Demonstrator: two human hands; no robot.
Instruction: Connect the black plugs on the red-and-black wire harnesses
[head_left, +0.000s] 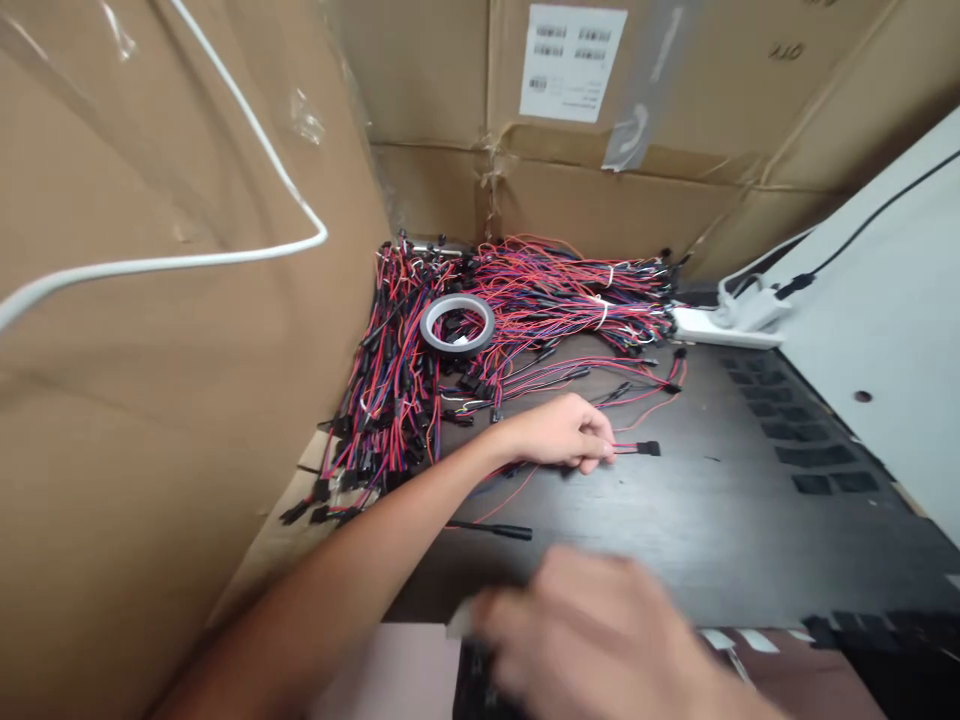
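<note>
My left hand (564, 432) is closed, its fingertips pinching a thin red-and-black wire lead over the dark table. A black connector (649, 449) on the end of that lead sticks out to the right of the fingers. My right hand (592, 625) is in the near foreground, smeared by motion; whether it holds anything cannot be made out. Between the two hands lies a black cable plug (514, 532) with a thin wire. Beyond my left hand, a few loose red wires (622, 364) spread across the table.
Heaped wire bundles (555, 280) lie at the back and left. A roll of tape (487, 325) rests on them. Rows of black tape strips (780, 408) are stuck on the right of the table (675, 540). A white power strip (727, 328) stands behind; cardboard (150, 400) walls the left.
</note>
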